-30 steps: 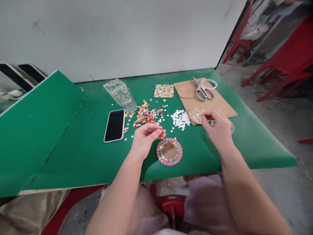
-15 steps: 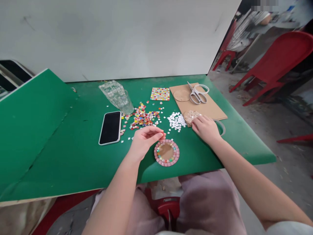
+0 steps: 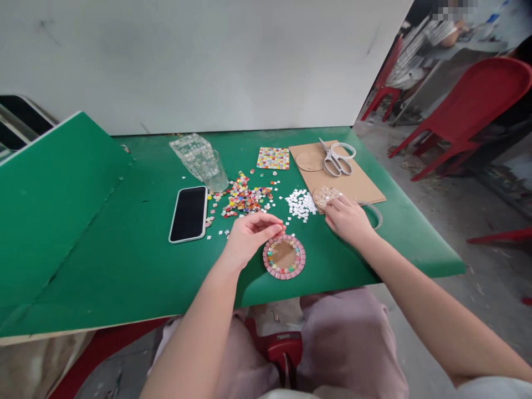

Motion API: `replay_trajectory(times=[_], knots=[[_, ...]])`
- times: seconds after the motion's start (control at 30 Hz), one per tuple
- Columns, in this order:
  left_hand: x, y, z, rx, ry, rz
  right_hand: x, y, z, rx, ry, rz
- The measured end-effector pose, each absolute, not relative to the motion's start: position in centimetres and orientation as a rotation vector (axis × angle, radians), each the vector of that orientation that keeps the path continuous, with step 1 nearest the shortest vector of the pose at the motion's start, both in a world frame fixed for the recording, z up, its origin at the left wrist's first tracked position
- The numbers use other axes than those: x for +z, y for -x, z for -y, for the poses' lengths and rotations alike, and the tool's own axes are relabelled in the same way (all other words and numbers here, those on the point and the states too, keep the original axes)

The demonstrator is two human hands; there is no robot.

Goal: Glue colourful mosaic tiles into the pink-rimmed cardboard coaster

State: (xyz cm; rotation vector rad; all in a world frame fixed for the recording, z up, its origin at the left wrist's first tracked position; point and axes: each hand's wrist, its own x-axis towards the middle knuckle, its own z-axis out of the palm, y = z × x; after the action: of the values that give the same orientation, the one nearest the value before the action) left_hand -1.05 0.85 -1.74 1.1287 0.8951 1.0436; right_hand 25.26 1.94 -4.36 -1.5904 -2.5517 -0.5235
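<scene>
A round coaster with a pink tile rim and a ring of coloured tiles lies near the front edge of the green table. My left hand hovers just left of it, fingers pinched on a small tile at its upper rim. My right hand rests on the table to the right, fingers curled, touching a second round disc covered with pale tiles. A heap of coloured tiles and a heap of white tiles lie between the hands and the wall.
A black phone lies left of the tiles, with a clear plastic bag behind it. A square tile sheet, brown card and white scissors sit at the back right. Red chairs stand beyond.
My right hand came down from a raised pinch onto the table beside the pale disc. My left hand edged closer to the coaster's rim. The view shifted slightly.
</scene>
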Motion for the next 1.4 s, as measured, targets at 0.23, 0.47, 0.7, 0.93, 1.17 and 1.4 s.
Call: replay_trajectory(times=[0.23, 0.47, 0.7, 0.93, 1.17, 1.4], knots=[[-1.9, 1.0, -0.9, 1.036, -1.148, -0.912, -4.1, -25.0, -1.3, -0.298, 1.691, 2.627], [-1.9, 1.3, -1.0, 1.074, -1.133, -0.9, -2.6, -26.4, -3.7, 0.167, 1.902, 2.481], [-1.7, 1.4, -1.0, 1.083, -1.134, -0.889, -1.5, -26.5, -4.6, 0.185, 2.013, 2.447], [-1.7, 1.5, -1.0, 1.083, -1.134, -0.874, -2.3, -24.6, -2.5, -0.094, 1.873, 2.653], [-1.7, 1.4, -0.9, 1.059, -1.142, -0.872, -3.7, -24.0, -1.3, -0.327, 1.74, 2.755], [-1.5, 1.6, -0.8, 1.063, -1.158, -0.879, -4.6, -24.5, -0.5, -0.469, 1.713, 2.707]])
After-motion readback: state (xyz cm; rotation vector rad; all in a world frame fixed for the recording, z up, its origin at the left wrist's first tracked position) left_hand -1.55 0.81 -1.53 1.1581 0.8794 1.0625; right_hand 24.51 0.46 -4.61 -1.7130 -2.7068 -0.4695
